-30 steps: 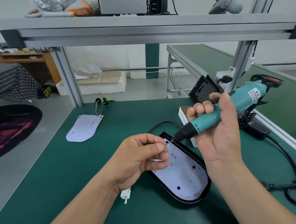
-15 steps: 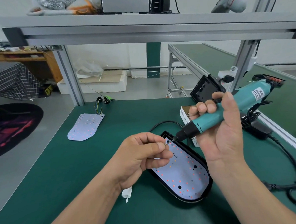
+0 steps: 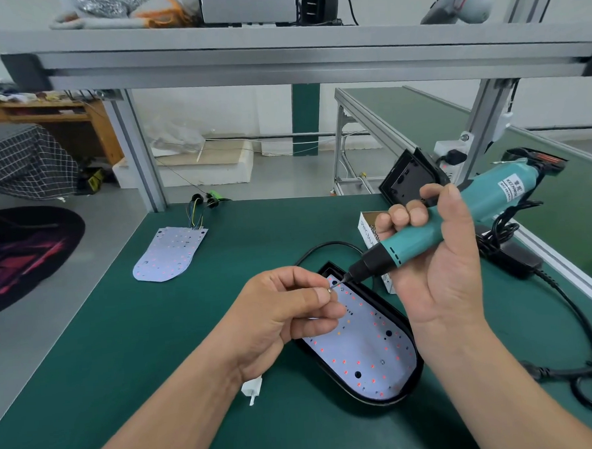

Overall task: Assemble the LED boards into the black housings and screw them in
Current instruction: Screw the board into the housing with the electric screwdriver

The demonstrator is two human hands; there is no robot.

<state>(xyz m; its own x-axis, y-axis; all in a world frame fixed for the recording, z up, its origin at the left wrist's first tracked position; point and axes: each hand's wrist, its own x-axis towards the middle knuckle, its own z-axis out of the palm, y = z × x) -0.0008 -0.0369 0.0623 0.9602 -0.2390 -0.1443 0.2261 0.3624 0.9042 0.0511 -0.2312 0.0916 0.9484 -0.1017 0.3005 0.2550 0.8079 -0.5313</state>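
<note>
The left hand (image 3: 285,314) is pinching a screw (image 3: 330,290) between thumb and forefinger to load the bit above the LED board (image 3: 366,347) seated in the black housing (image 3: 326,270), while the right hand (image 3: 442,285), fingers curled, is gripping the electric screwdriver (image 3: 422,241).

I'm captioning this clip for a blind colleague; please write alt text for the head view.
A right hand aims a teal screwdriver at a screw pinched by the left hand, above an LED board seated in a black housing on a green bench. A second board lies farther left.
</note>
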